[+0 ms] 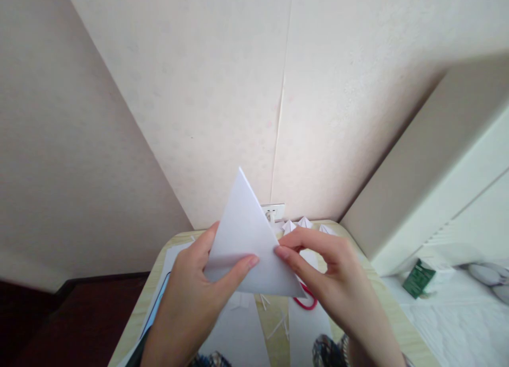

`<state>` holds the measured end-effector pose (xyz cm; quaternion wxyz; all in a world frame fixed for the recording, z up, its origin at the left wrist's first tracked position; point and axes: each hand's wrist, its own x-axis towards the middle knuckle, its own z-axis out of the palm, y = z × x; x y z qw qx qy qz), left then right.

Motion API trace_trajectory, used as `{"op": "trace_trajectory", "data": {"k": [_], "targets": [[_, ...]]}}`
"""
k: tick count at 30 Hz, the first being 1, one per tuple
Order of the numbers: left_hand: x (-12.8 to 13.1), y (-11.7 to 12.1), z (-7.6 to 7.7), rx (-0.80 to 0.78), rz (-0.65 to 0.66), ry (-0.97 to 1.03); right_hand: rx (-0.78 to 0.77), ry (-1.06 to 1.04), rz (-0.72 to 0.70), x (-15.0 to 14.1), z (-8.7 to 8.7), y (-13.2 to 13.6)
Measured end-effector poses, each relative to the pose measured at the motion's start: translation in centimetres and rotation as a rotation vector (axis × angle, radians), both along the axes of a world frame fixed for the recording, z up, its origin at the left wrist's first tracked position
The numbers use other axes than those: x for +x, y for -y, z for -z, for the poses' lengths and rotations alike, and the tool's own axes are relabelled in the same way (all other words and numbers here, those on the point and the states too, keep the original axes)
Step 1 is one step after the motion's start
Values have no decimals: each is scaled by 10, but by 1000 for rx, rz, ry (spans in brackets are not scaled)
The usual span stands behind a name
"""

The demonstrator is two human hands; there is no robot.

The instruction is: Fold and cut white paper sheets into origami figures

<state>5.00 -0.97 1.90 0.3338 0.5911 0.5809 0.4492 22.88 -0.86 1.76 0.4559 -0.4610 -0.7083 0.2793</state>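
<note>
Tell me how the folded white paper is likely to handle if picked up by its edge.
The folded white paper should feel light, as it looks like thin sheet. It seems fairly stiff for paper: its top point stands unsupported above the left hand. Its thin, flat form would probably crease if squeezed hard.

The left hand (199, 287) holds a folded white paper triangle (246, 250), its thumb across the front; the right hand (330, 271) pinches its edge at three o'clock. Small folded papers (305, 223) sit beyond, toward one o'clock.
</note>
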Motion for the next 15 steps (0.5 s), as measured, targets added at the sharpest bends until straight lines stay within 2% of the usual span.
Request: {"op": "trace_trajectory", "data": {"k": [3,6,8,11,15], "targets": [[-2,1,0,48,-6,12,-8,64,-17,9,2,-5],[-5,2,0,86,-55,124,-116,232,95,28,16,-14],[-7,2,0,85,-110,198,-198,386,138,43,36,-16],[-8,3,1,85,-162,314,-272,492,143,59,77,-11],[-3,2,0,147,-223,432,-328,574,131,65,127,5]]}}
